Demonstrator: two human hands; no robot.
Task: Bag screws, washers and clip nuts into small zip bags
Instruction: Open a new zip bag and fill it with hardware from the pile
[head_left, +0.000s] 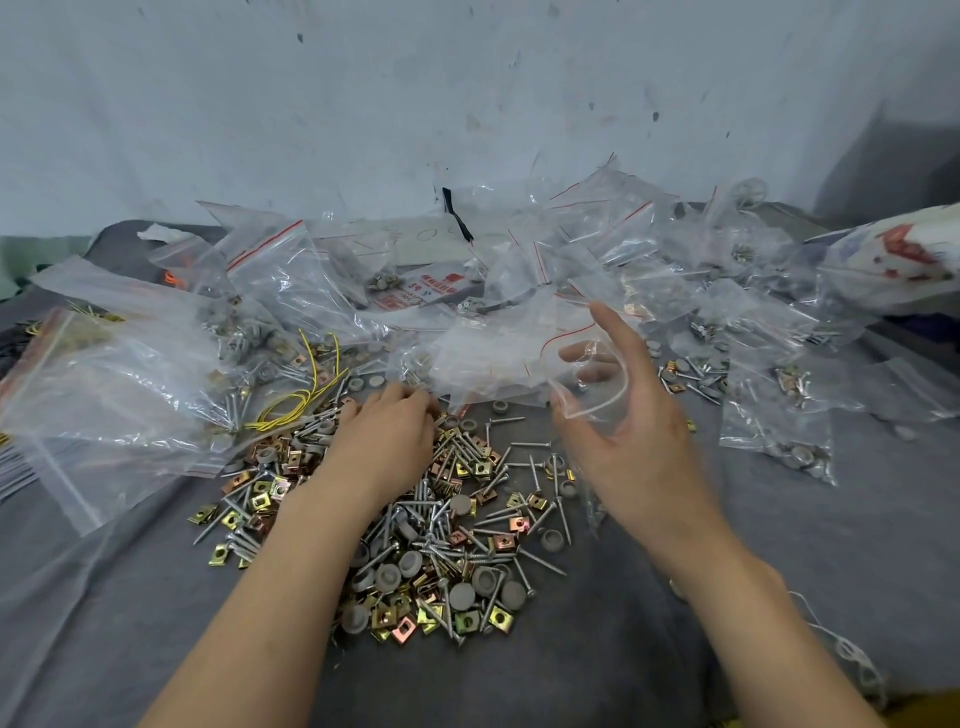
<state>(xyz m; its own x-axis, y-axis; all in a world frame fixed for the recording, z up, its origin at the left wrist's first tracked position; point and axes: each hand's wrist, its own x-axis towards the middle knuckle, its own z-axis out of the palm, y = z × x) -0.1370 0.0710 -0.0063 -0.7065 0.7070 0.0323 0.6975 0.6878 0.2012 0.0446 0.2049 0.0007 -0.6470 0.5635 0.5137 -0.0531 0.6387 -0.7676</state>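
- A loose pile (441, 530) of screws (530, 445), round grey washers (462, 595) and brass-coloured clip nuts (402, 630) is spread on a grey cloth (597, 649), in the middle of the view.
- The left hand (387, 436) is laid palm down on the far end of the pile, with its fingers curled into the parts. Whether anything is grasped there cannot be told.
- A small zip bag (587, 410) is held by the right hand (639, 431) just right of the pile and above the cloth. Its mouth is spread open, and fingertips are seen through the clear plastic.
- Filled bags (779, 441) with red seal strips are heaped behind the pile and along the right side.
- Larger clear bags (104, 374) are lying at the left, some with hardware inside.
- A bundle of yellow wires (296, 402) is seen between the larger bags and the left hand.
- A stained pale wall (467, 78) is seen behind the cloth.
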